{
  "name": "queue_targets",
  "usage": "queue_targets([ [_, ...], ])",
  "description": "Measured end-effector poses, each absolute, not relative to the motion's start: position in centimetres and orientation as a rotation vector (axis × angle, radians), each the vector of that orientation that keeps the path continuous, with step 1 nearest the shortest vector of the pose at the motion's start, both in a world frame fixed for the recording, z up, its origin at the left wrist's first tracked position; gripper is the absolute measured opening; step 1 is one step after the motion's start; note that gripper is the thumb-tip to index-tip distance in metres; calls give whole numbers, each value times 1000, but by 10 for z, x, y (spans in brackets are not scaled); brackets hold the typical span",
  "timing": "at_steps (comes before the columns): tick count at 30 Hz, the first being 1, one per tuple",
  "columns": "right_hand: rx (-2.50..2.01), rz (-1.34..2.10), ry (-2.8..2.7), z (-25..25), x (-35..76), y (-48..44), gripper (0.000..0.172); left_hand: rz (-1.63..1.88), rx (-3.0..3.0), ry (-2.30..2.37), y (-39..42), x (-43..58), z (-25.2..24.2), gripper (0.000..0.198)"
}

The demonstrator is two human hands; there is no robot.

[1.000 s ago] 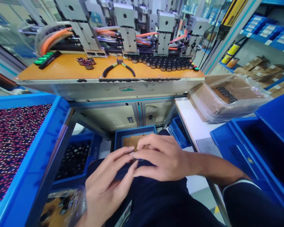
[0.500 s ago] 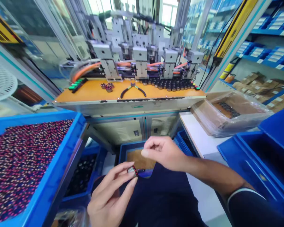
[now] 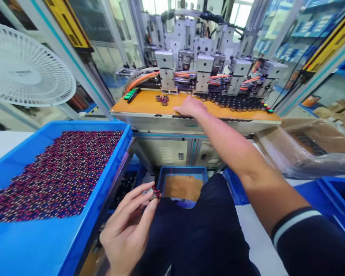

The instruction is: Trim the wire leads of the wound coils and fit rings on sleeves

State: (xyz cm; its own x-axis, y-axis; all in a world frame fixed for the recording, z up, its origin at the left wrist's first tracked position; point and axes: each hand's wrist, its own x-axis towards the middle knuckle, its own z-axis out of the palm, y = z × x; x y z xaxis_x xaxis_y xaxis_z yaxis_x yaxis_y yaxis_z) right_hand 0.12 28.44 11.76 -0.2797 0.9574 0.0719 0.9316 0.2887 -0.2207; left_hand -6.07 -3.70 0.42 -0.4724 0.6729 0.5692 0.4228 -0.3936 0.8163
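Note:
My left hand (image 3: pixel 130 226) pinches a small silvery metal part (image 3: pixel 153 193) with red bits at its end between thumb and fingertips, above my lap. Stretched forward, my right hand (image 3: pixel 191 107) is down at the orange bench top (image 3: pixel 120 106), over the spot where the pliers lay. It covers the pliers, and its fingers are mostly hidden. Left of that hand stand several small round metal parts (image 3: pixel 162 99) with reddish tops. Rows of dark-topped round parts (image 3: pixel 235 103) stand to its right.
A machine with upright metal blocks (image 3: pixel 205 69) backs the bench. On the left, a blue tray (image 3: pixel 31 245) holds many red-and-dark parts, near a white fan (image 3: pixel 31 65). Below sits a blue bin (image 3: pixel 204 173) lined with cardboard. A plastic-lined carton (image 3: pixel 276 143) is at right.
My right hand has gone from above my lap forward to the bench, covering the pliers. My left hand still holds the metal part. The view has turned left.

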Motion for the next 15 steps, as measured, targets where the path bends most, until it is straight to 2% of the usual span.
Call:
queue_targets([
  [2, -1651, 237, -2504, 126, 18, 288, 60, 1975, 1475, 1606, -39, -63, 4, 33],
  [4, -1518, 192, -2672, 131, 44, 291, 49, 1982, 1435, 1589, -39, -62, 4, 32],
  [7, -1249, -58, -2862, 124, 88, 280, 49, 1997, 1381, 1561, -37, -56, 5, 29],
  [10, -995, -196, -2764, 97, 131, 241, 58, 2014, 1348, 1525, -33, -45, 6, 28],
  [12, -842, 39, -2629, 72, 156, 201, 63, 2029, 1326, 1506, -31, -37, 7, 28],
  [15, -760, 732, -2468, 37, 187, 133, 63, 2035, 1303, 1515, -28, -29, 8, 30],
])
